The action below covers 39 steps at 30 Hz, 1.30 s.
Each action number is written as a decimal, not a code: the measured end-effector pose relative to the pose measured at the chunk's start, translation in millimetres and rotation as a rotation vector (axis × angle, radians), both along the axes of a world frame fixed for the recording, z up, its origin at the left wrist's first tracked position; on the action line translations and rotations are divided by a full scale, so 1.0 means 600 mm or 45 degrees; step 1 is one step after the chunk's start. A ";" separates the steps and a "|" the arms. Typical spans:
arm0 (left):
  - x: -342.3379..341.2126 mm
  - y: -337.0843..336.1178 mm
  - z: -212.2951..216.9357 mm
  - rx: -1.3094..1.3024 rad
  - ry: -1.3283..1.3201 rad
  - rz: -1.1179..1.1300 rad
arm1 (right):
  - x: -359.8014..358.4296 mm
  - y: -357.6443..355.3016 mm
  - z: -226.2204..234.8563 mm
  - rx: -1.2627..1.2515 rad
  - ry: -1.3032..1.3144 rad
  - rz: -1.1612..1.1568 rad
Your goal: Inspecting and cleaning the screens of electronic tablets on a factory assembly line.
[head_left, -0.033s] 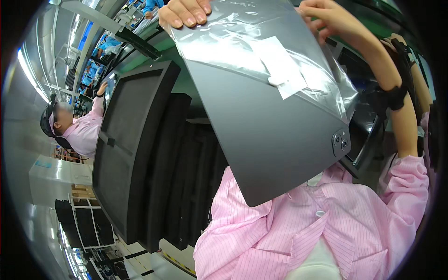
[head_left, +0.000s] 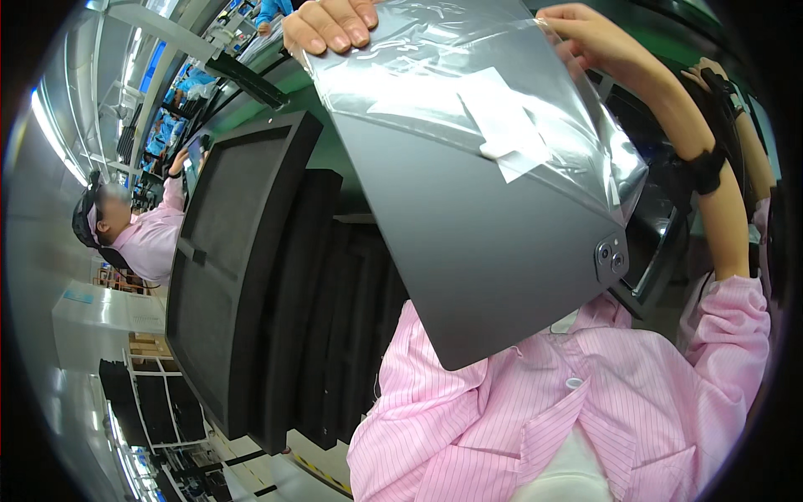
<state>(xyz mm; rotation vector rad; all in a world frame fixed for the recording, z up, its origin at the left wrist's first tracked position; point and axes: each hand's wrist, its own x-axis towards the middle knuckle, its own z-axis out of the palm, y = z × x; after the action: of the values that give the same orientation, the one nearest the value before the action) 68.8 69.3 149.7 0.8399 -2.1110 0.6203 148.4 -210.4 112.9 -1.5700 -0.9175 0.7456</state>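
Observation:
A dark grey tablet (head_left: 468, 276) is held up, tilted, in front of my chest, its back towards me and its camera bump at the lower right corner. Clear plastic film (head_left: 401, 84) covers its upper part, wrinkled and standing loose at the right edge. A white paper tab (head_left: 506, 125) sits on the film. My left hand (head_left: 330, 25) is closed over the tablet's top left corner, fingers on the film side. At the upper right edge, the bent fingers of my right hand (head_left: 585, 38) pinch the film; the fingertips are partly hidden behind it.
Several black foam trays (head_left: 234, 243) stand stacked on the left, close to the tablet. A person in pink (head_left: 150, 234) works beyond them. Dark equipment (head_left: 648, 226) lies behind my right arm. Another person's arm (head_left: 753, 151) shows at the far right.
The loose film at the tablet's right edge has shifted and bulges farther outward. My right hand's fingers have moved slightly. The tablet and my left hand stay nearly in place.

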 end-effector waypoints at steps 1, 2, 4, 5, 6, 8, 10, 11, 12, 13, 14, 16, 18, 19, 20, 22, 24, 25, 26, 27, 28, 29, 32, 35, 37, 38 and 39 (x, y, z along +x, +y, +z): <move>-0.004 0.003 -0.005 -0.015 0.017 0.027 | -0.010 0.012 0.001 -0.051 0.007 -0.048; -0.010 0.008 -0.009 -0.012 0.033 0.041 | -0.021 0.013 0.005 -0.050 0.009 -0.047; -0.017 0.022 -0.008 0.024 0.004 0.053 | -0.062 -0.003 0.024 0.480 -0.349 -0.467; -0.019 0.026 -0.001 0.065 -0.023 0.062 | -0.071 -0.018 0.027 0.840 -0.617 -0.460; -0.028 0.033 0.006 0.116 -0.002 0.096 | -0.074 -0.057 0.035 0.843 -1.154 -0.420; -0.050 0.058 0.007 0.163 0.032 0.147 | -0.176 -0.076 0.061 0.632 -1.355 0.019; -0.046 0.054 -0.001 0.220 0.103 0.191 | -0.206 -0.056 0.041 0.875 -1.838 0.286; -0.026 0.037 -0.012 0.213 0.109 0.166 | -0.213 -0.058 0.026 0.833 -1.875 0.323; -0.013 0.025 -0.018 0.156 0.100 0.137 | -0.223 -0.060 0.015 0.798 -1.847 0.343; 0.002 0.013 -0.024 0.097 0.091 0.107 | -0.228 -0.063 0.009 0.714 -1.906 0.319; 0.006 0.008 -0.024 0.068 0.043 0.041 | -0.231 -0.059 0.007 0.679 -1.915 0.316; 0.009 0.010 -0.027 0.091 0.058 0.073 | -0.232 -0.053 -0.002 0.631 -1.918 0.308; -0.031 0.028 -0.007 0.172 0.072 0.198 | -0.249 -0.039 -0.007 0.764 -1.956 0.312; -0.051 0.032 0.006 0.182 0.076 0.221 | -0.252 -0.035 -0.007 0.791 -1.949 0.321; -0.049 0.035 0.007 0.238 0.087 0.268 | -0.248 -0.032 -0.012 0.792 -1.971 0.316; -0.046 0.050 -0.001 0.293 0.125 0.310 | -0.244 -0.030 -0.017 0.782 -1.991 0.306; -0.047 0.050 -0.006 0.255 0.132 0.318 | -0.253 -0.038 -0.014 0.769 -2.002 0.452; -0.052 0.049 -0.004 0.216 0.133 0.326 | -0.255 -0.037 -0.015 0.780 -1.998 0.453; -0.059 0.048 0.002 0.223 0.136 0.338 | -0.257 -0.035 -0.017 0.813 -1.994 0.435; -0.047 0.048 0.001 0.242 0.103 0.289 | -0.253 -0.030 -0.019 0.815 -1.993 0.408; -0.040 0.045 0.000 0.260 0.069 0.242 | -0.244 -0.030 -0.012 0.740 -1.986 0.408; -0.032 0.035 -0.004 0.259 0.076 0.232 | -0.233 -0.032 -0.016 0.731 -1.980 0.400; -0.034 0.020 -0.014 0.164 0.090 0.307 | -0.227 -0.040 -0.024 0.706 -2.104 0.210; -0.051 0.027 -0.014 0.230 0.163 0.311 | -0.262 -0.050 -0.024 0.796 -1.942 0.356; -0.036 0.021 -0.022 0.224 0.114 0.310 | -0.289 -0.067 -0.032 0.897 -1.847 0.532; -0.024 0.022 -0.030 0.190 0.105 0.245 | -0.297 -0.078 -0.029 0.965 -1.756 0.533; -0.012 0.024 -0.037 0.155 0.095 0.178 | -0.299 -0.090 -0.024 1.031 -1.665 0.532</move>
<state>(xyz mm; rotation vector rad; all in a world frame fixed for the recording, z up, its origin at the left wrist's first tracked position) 61.8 83.6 127.5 1.0694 -2.0512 0.5279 -31.3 -264.6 98.8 -0.9758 -2.1748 -0.5367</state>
